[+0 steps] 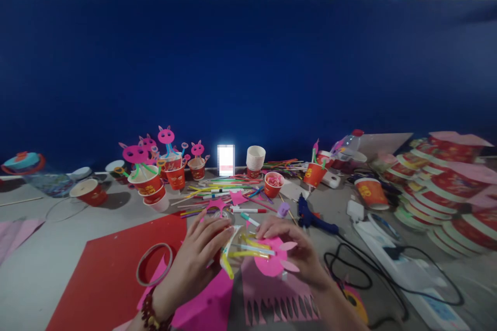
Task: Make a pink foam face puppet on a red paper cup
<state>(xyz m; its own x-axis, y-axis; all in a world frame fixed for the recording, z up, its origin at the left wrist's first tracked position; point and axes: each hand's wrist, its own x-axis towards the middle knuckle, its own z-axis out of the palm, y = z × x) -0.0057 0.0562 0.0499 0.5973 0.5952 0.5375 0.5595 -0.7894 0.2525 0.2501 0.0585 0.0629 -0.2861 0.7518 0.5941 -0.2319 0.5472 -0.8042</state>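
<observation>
Tipped on its side, a paper cup (235, 248) rests in my left hand (204, 245), whose fingers wrap around it. Yellow pipe cleaners (248, 254) stick out of the cup and run to the back of a pink paper bunny head (272, 264) with two lighter pink ears. My right hand (293, 240) holds that head, with the fingers behind and along its far edge. Below lie a pink sheet with a row of leaf-shaped cut-outs (281, 310) and a bright pink sheet (205, 302). A roll of tape (154, 265) lies beside my left wrist.
Red card (112, 269) covers the left front. Cups with pink paper figures (145, 181) stand behind it. Markers and pipe cleaners (233, 186) spread across the middle. At right are a blue glue gun (312, 217), its looping cable, a power strip (404, 274) and stacked red cups (446, 196).
</observation>
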